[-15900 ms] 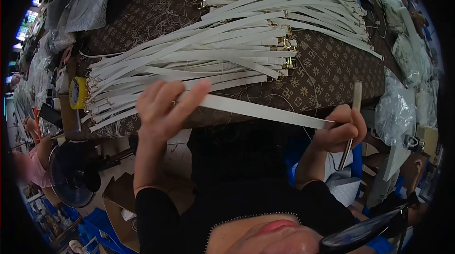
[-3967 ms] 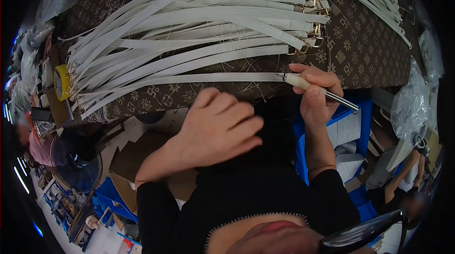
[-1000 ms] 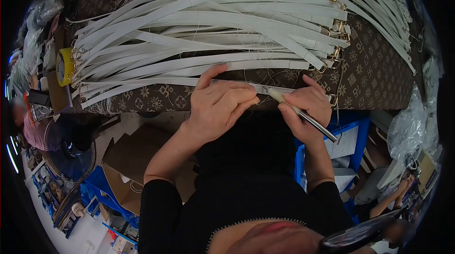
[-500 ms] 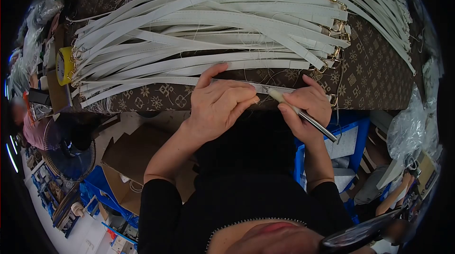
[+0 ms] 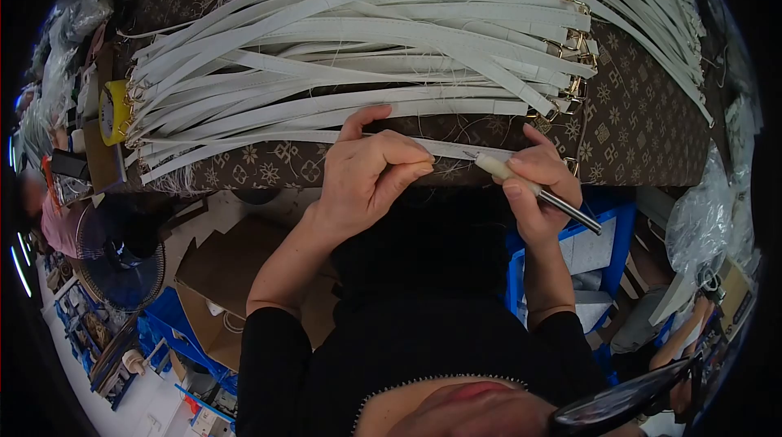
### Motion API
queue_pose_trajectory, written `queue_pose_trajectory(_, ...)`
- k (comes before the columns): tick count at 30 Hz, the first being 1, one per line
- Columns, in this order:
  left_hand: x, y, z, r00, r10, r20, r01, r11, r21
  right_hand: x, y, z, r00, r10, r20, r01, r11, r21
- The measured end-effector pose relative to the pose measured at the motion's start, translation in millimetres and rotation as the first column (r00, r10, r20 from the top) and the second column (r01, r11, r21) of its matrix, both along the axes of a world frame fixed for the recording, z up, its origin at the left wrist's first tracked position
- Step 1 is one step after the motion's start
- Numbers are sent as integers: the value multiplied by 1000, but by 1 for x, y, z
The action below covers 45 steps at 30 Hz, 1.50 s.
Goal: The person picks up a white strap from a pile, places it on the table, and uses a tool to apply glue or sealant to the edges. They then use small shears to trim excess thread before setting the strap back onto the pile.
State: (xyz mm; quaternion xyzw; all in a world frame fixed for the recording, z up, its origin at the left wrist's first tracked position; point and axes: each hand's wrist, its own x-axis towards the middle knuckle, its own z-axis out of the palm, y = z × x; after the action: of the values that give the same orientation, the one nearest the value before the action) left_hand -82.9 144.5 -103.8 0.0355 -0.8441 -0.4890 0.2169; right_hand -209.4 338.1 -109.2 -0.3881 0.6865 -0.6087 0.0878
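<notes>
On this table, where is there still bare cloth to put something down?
Bare patterned cloth shows at the right, between the gold buckles and the table edge, and in a narrow band along the near edge left of the left hand. The pile of white straps crowds the rest.

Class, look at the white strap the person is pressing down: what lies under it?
Under the white strap lies the brown patterned table cover, with loose threads on it. The left hand presses the strap and hides part of it; the right hand holds a metal-handled tool at it.
</notes>
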Motion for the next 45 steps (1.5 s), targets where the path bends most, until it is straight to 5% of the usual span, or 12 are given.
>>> queue_pose_trajectory(10,2,0,5,997,-40,64,30,988,152,-1,-5,4,992,17,-127,-3,994,109)
queue_pose_trajectory(41,4,-5,1,996,-92,-6,92,985,142,-1,-8,5,972,64,-225,-21,981,191)
queue_pose_trajectory(43,9,-12,2,982,-118,-147,184,768,613,-2,-4,3,998,29,-52,-27,999,41)
queue_pose_trajectory(45,17,-34,-3,921,-181,-344,388,485,783,-2,1,-1,999,24,23,-23,999,-40)
